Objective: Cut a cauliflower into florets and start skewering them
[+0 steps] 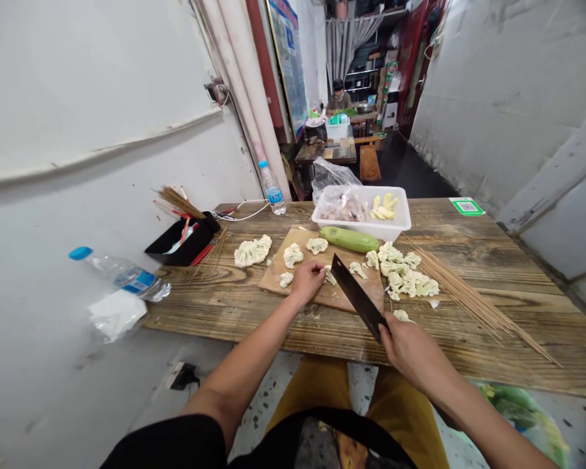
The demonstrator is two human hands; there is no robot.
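My right hand [405, 339] is wrapped round the handle of a dark cleaver [356, 293], whose blade slants up and left over the wooden cutting board [273, 281]. My left hand [306, 281] is closed at the board's middle, its fingertips pinching a small cauliflower floret [329, 277] beside the blade. Other florets [293, 255] lie on the board around my hands. A pile of cut cauliflower [405, 272] spreads over the table just right of the board, and a larger cauliflower piece [252, 251] rests to its left. A pale green zucchini [349, 239] lies along the board's far edge.
Behind the board stands a white tub [385, 228] with bagged food and yellow pieces. Bamboo skewers [469, 293] fan out at right. At left are a black utensil box [176, 242] and two water bottles [273, 189] [122, 273]. A person [339, 98] sits farther back.
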